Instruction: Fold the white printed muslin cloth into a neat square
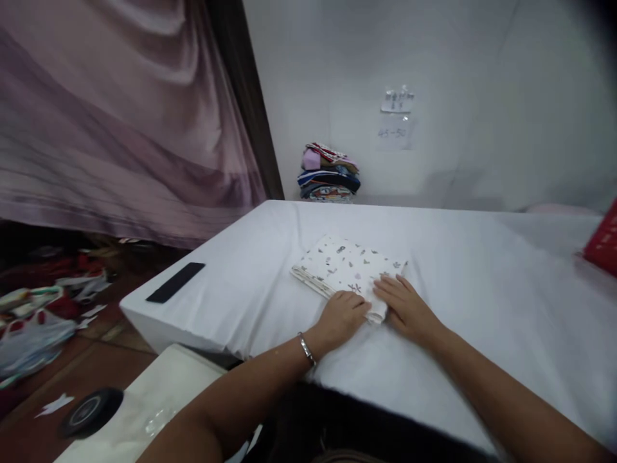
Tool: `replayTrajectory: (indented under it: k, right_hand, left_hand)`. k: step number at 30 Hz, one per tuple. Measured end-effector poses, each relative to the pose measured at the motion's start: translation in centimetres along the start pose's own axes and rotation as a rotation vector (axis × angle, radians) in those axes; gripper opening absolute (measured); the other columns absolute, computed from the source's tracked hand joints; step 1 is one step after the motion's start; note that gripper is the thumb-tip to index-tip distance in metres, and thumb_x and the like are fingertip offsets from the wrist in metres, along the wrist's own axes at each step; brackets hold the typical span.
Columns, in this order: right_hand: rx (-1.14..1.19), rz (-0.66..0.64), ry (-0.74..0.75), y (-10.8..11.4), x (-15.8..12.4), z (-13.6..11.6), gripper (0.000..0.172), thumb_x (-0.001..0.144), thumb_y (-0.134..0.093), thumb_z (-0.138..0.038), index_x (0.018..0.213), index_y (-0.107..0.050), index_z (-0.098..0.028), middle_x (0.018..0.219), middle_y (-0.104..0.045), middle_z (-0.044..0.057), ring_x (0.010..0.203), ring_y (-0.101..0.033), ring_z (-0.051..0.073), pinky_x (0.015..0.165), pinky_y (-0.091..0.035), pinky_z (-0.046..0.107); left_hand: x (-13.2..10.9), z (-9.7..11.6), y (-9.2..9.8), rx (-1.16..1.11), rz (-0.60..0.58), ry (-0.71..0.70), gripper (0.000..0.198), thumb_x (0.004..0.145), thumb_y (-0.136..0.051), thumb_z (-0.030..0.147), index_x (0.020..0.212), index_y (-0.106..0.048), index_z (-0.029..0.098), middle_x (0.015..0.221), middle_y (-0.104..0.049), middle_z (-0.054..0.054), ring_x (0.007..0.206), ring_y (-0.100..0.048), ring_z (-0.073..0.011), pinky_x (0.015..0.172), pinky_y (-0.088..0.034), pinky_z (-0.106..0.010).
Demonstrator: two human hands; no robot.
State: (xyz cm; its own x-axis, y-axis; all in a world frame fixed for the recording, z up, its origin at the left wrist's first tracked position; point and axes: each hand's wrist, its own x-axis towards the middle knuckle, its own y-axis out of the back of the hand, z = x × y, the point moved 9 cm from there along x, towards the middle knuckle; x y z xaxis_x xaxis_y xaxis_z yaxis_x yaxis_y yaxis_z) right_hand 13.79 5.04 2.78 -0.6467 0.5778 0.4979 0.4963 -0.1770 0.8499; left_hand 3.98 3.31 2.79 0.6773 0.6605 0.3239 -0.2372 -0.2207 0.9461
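Note:
A folded white cloth with a small leaf print lies on the white-covered table. My left hand, with a bracelet on the wrist, rests at the cloth's near edge with its fingers curled over it. My right hand lies flat on the near right corner of the cloth, fingers stretched out and together.
A stack of folded coloured clothes stands at the far edge against the white wall. A black flat object lies at the table's left corner. A red object sits at the right edge. Bags and clutter cover the floor left; a pink curtain hangs behind.

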Motion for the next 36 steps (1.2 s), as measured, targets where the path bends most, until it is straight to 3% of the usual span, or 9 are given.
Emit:
replayTrajectory:
  k: [4,9,16,23,31,36]
  right_hand:
    - [0.021,-0.045,0.127,-0.7,-0.5,-3.1,0.067,0.078,-0.046,-0.013,0.14,-0.025,-0.027,0.136,-0.043,0.005,0.128,-0.034,0.024,0.107,-0.025,0.053]
    - [-0.039,-0.021,0.16,-1.3,-0.8,-4.4,0.069,0.083,-0.047,-0.02,0.143,-0.014,-0.028,0.135,-0.044,0.005,0.126,-0.038,0.024,0.105,-0.029,0.053]
    - [-0.041,0.022,0.145,-2.2,-0.7,-4.1,0.063,0.085,-0.047,-0.02,0.141,-0.02,-0.032,0.13,-0.05,0.004,0.12,-0.046,0.024,0.1,-0.039,0.05]
    - [-0.077,0.034,0.141,-1.9,-0.5,-4.3,0.06,0.085,-0.048,-0.021,0.139,-0.026,-0.031,0.126,-0.054,0.004,0.117,-0.049,0.024,0.1,-0.04,0.048]
    - [-0.188,0.081,0.135,-1.7,0.2,-4.8,0.04,0.087,-0.047,-0.019,0.127,-0.045,-0.018,0.119,-0.059,0.008,0.111,-0.054,0.021,0.094,-0.045,0.043]
    - [-0.169,0.053,0.151,-2.2,0.6,-4.9,0.031,0.088,-0.045,-0.018,0.118,-0.053,-0.021,0.116,-0.062,0.006,0.109,-0.055,0.02,0.095,-0.045,0.042]
  left_hand:
    - [-0.3,-0.6,0.5,-0.011,-0.001,0.005,0.022,0.084,-0.051,0.028,0.104,-0.052,0.019,0.097,-0.058,-0.005,0.095,-0.051,-0.0181,0.083,-0.037,-0.034]
    - [-1.0,-2.5,1.8,-0.017,-0.002,-0.002,0.028,0.083,-0.052,0.024,0.11,-0.049,0.019,0.107,-0.057,-0.007,0.103,-0.048,-0.0202,0.091,-0.032,-0.036]
    - [-2.8,-8.3,2.3,0.07,0.001,0.094,0.03,0.082,-0.05,0.019,0.112,-0.05,0.019,0.111,-0.057,-0.007,0.107,-0.047,-0.02,0.096,-0.028,-0.038]
    - [-4.4,-14.6,3.1,0.143,0.033,0.25,0.031,0.078,-0.05,0.013,0.109,-0.052,0.02,0.11,-0.058,-0.006,0.108,-0.047,-0.019,0.091,-0.034,-0.035]
    - [-4.0,-17.3,3.8,0.248,0.092,0.315,0.031,0.079,-0.046,0.007,0.104,-0.057,0.021,0.107,-0.061,-0.006,0.104,-0.051,-0.0192,0.085,-0.04,-0.034]
    - [-5.0,-17.8,2.3,0.175,0.06,0.29,0.033,0.078,-0.046,0.007,0.104,-0.058,0.022,0.11,-0.061,-0.003,0.107,-0.05,-0.0175,0.085,-0.044,-0.031]
